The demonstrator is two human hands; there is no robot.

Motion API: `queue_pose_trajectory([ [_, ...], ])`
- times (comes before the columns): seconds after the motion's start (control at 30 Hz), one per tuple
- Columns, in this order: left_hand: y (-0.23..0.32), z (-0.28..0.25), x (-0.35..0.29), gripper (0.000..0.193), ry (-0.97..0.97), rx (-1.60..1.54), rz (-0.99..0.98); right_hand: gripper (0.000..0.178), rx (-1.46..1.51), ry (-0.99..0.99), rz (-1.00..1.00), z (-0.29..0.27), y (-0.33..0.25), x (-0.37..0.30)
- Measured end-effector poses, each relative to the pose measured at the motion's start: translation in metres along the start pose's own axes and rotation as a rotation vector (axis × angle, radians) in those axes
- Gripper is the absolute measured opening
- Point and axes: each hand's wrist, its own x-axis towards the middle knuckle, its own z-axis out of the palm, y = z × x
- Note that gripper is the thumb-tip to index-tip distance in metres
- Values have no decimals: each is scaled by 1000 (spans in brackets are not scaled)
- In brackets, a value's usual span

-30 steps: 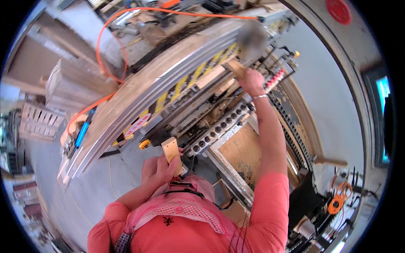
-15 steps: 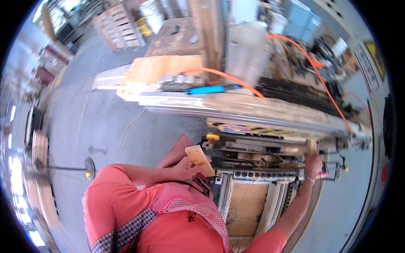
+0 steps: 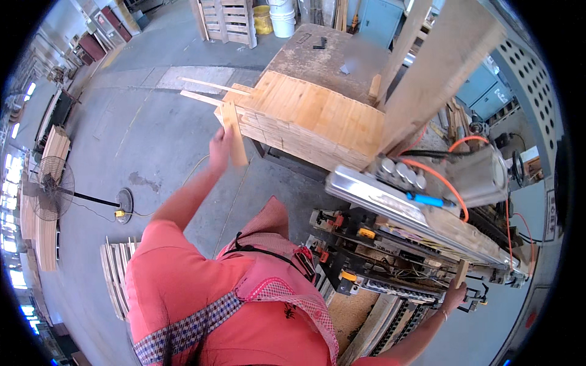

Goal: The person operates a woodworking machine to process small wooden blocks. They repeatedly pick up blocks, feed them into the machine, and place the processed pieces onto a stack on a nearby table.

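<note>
My left hand (image 3: 221,150), arm stretched out to the left, grips a short flat wooden board (image 3: 234,137) by its edge. That board is tilted upright and has a small hole near its top end. Right behind it is a big stack of similar pale boards (image 3: 317,113); I cannot tell whether the held board touches the stack. At the right, my right hand (image 3: 453,296) is closed round the lower end of a small wooden piece (image 3: 461,274) at the far end of the machine (image 3: 390,256). Its fingertips are partly hidden.
A metal beam (image 3: 381,198) with an orange air hose (image 3: 442,181) runs over the machine. A wide wooden post (image 3: 442,79) rises behind it. Two thin slats (image 3: 210,97) jut from the stack's left end. On the floor to the left stand a fan (image 3: 52,189) and a slatted pallet (image 3: 116,274).
My left hand has carried the board from in front of my body out to the left, beside the stack. My right hand stays at the machine's far end. The view has turned left.
</note>
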Motion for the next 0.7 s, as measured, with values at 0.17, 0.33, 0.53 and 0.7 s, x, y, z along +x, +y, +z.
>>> queue_pose_trajectory([
  [0.17,-76,18,174,58,-164,127,-128,31,134,-91,-31,-8,-10,-76],
  [0.33,-92,82,241,57,-302,333,-166,20,64,-138,-180,-27,-8,-181],
  [0.53,-119,111,249,58,-420,-18,-429,18,235,-389,170,-79,-60,-251],
  [0.7,-120,129,246,58,-458,-260,-618,15,198,-405,265,-94,-64,-297],
])
